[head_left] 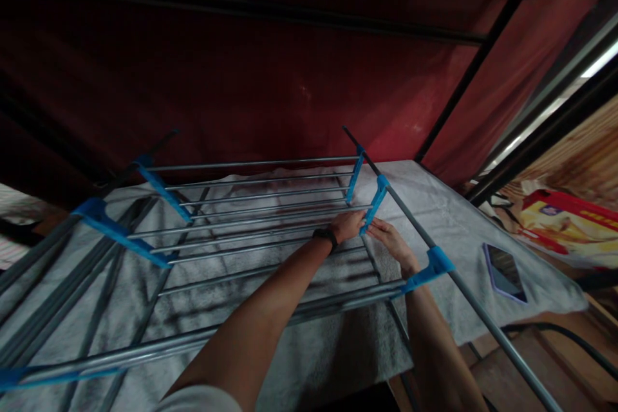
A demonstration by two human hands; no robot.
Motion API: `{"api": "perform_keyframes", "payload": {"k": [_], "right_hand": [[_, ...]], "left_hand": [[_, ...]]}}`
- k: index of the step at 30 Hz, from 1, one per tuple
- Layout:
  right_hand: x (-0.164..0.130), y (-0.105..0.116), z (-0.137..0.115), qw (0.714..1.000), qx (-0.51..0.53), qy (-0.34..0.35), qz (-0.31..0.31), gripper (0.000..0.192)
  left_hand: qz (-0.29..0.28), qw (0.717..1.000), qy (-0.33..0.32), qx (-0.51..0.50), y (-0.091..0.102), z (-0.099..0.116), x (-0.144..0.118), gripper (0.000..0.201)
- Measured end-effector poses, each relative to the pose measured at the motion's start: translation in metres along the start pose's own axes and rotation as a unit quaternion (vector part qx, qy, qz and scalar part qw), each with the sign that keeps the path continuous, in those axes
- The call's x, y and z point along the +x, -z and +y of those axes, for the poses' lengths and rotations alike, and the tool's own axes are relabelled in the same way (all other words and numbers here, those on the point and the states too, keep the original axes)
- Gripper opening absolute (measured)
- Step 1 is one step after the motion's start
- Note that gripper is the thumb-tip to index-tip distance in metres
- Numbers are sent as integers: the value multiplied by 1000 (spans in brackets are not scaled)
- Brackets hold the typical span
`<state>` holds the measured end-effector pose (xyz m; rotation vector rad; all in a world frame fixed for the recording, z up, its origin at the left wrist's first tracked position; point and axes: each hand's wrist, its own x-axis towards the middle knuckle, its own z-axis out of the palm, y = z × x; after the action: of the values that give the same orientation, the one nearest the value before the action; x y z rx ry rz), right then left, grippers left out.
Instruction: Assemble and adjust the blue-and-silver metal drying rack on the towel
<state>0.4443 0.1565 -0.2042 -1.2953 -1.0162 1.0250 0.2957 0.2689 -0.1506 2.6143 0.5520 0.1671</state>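
A rack of grey metal rods and blue plastic brackets stands over a light grey cloth. My left hand (348, 226), with a black band on its wrist, is closed around the end of a metal rod (270, 232), close against a blue bracket (375, 204) on the right side. From the other side, my right hand (390, 241) pinches the lower end of that same bracket. The fingertips of both hands nearly meet there, partly hiding the joint. A long side tube (410, 214) passes through the tops of the right-hand brackets.
Nearer to me, another blue bracket (429, 271) sits above my right forearm. More blue brackets (120, 232) hold the rods at the left. A phone (505, 272) lies on the cloth (454, 219) at right, beside a red and yellow package (570, 222). Dark red sheeting (270, 90) closes the back.
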Motion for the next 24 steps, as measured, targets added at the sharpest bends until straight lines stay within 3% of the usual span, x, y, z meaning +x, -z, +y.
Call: {"api": "perform_keyframes", "payload": {"k": [4, 13, 24], "right_hand": [[-5, 2, 6, 1000, -11, 1, 13, 51], [-5, 14, 26, 998, -37, -14, 47, 49], [-6, 18, 31, 996, 8, -30, 82, 52]], "left_hand": [[6, 999, 20, 29, 7, -5, -17, 35], [15, 992, 51, 114, 18, -37, -76, 29], [-14, 993, 31, 113, 22, -41, -76, 29]]}}
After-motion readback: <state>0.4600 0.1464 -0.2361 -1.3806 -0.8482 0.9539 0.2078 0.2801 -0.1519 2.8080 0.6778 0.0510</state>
